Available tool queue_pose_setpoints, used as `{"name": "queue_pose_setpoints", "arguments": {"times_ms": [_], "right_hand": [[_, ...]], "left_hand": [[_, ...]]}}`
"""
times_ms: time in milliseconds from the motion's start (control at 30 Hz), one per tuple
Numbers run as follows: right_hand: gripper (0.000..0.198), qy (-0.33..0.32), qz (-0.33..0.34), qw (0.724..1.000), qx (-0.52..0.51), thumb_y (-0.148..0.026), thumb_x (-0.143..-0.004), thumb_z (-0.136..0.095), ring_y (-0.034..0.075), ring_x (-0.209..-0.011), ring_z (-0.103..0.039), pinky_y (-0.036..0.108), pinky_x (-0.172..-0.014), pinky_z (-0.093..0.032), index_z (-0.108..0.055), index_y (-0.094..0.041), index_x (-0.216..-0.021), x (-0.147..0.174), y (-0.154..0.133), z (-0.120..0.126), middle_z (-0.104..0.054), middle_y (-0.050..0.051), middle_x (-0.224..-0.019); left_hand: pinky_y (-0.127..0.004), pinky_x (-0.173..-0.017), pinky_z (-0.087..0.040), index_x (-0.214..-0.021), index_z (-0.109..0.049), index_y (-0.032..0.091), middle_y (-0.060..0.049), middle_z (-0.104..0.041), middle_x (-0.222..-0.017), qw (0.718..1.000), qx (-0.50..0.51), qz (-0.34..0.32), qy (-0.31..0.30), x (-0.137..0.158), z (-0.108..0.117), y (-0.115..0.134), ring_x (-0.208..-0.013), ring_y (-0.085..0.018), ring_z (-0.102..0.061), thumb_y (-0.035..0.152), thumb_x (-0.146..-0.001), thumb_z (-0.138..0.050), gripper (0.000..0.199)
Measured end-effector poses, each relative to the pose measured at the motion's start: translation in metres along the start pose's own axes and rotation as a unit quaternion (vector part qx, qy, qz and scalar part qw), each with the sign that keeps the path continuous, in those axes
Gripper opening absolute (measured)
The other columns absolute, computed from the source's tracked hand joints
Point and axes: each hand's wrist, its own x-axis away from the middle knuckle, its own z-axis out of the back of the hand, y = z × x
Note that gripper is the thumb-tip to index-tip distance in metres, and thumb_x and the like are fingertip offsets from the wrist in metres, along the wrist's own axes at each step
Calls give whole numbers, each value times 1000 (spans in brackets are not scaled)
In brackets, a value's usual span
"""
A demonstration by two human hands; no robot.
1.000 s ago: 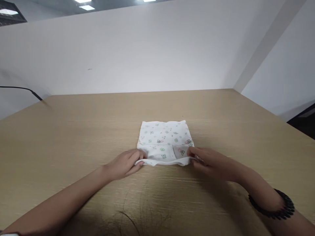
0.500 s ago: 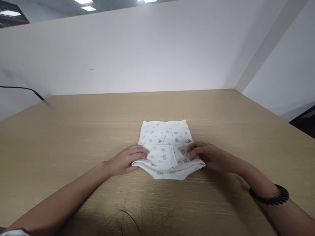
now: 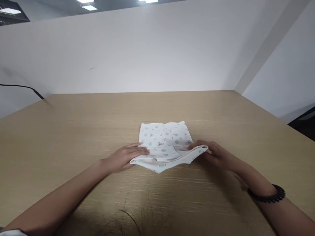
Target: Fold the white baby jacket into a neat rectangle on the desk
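Observation:
A white cloth [image 3: 165, 133] with small green and grey animal prints lies folded in front of me, its far part flat on the table. Its near flap is raised and curled, the right end higher than the left. My left hand [image 3: 125, 158] holds the left edge, fingers on top and thumb hidden beneath. At the right edge, my right hand [image 3: 215, 155] grips the lifted fold; its fingertips are partly covered by the fabric.
The wooden table [image 3: 93, 124] reaches back to a white partition [image 3: 147, 52]. A black cable [image 3: 27, 87] hangs at the left edge, and a dark object [image 3: 305, 122] stands beyond the right edge. A black coiled band [image 3: 270, 195] circles my right wrist.
The near flap has been lifted and tipped away from me, most on the right side. My right hand has risen slightly with it; my left hand has barely moved.

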Motion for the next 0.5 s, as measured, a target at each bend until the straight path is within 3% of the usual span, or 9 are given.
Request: {"name": "queue_pose_setpoints", "arguments": {"times_ms": [67,133,200,267,400,500], "right_hand": [[33,12,-22,1000,-6,-42,-98,-44,26,-102,-66,40,-90,-53,-66,-23,-113,0,-11,2,-71,8,-112],[38,34,-47,998,-16,-49,-97,-45,27,-100,-66,39,-87,-54,-67,-21,-109,-1,-17,-1,-71,10,-110],[42,64,-75,995,-36,-54,-96,-45,27,-98,-65,39,-85,-54,-66,-20,-110,-3,-19,-6,-70,11,-109],[47,91,-107,987,-75,-58,-95,-45,27,-101,-64,40,-85,-54,-64,-20,-116,-7,-17,-13,-69,11,-110],[58,121,-173,962,-173,-64,-91,-47,29,-101,-65,43,-83,-55,-55,-21,-130,-13,-11,-20,-70,11,-110],[61,45,-204,953,-217,-58,-90,-54,28,-98,-67,43,-82,-56,-42,-24,-140,-13,-10,-14,-71,10,-106]], "left_hand": [[-42,-109,-41,-132,-55,22,-9,-65,-129,999,21,22,38,1,-3,3,-122,-23,-59,38,-103,-36,38],[-34,-89,-52,-112,-65,17,-10,-72,-107,992,57,88,77,2,-8,6,-96,-22,-68,40,-102,-34,40],[-28,-67,-51,-86,-65,15,-6,-70,-78,972,102,177,119,2,-14,10,-67,-17,-63,48,-101,-34,48],[-27,-60,-48,-74,-60,15,-2,-62,-65,939,170,249,167,-2,-18,14,-59,-15,-56,57,-97,-38,53],[-29,-67,-51,-95,-63,14,-4,-67,-78,843,380,323,201,-14,-18,17,-75,-20,-62,64,-91,-49,52],[-30,-73,-52,-113,-61,15,-8,-71,-95,791,478,340,175,-19,-14,14,-84,-21,-66,58,-87,-61,51]]}}
